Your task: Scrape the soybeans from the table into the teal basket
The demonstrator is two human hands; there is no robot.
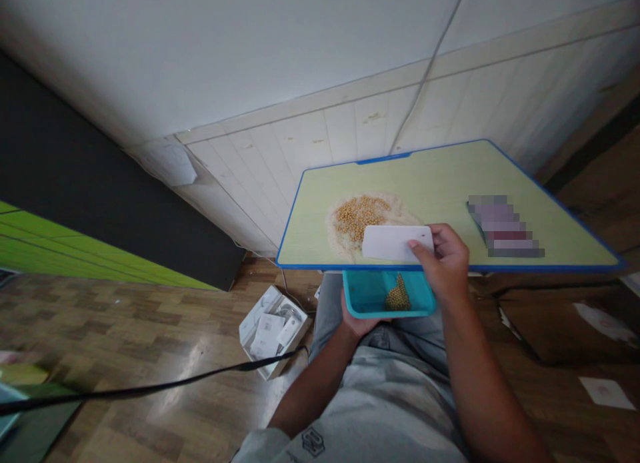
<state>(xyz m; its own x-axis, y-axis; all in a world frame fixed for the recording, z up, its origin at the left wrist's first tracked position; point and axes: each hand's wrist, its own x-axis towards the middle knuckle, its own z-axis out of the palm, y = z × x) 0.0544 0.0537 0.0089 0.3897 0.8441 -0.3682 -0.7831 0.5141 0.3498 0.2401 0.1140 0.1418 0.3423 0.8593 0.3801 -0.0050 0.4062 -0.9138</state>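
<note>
My right hand [447, 258] grips a flat white rectangular card [395, 242], thumb on top, at the table's front edge. Just behind the card, round yellow beans that look like soybeans [359, 213] lie in a heap, ringed by pale grains like rice [400, 212]. Under the edge, my left hand [357, 323] holds a teal plastic tub [361, 298] from its left and below; most of its fingers are hidden. A small pile of beans [398, 296] rests inside the tub, toward its right side.
The pale green table [425, 176] has a blue rim and stands against the wall. A blurred-out packet [505, 226] lies on its right part. On the floor is an open white box [275, 333] of small items. A black strap [175, 381] crosses the lower left. Cardboard [565, 323] lies at right.
</note>
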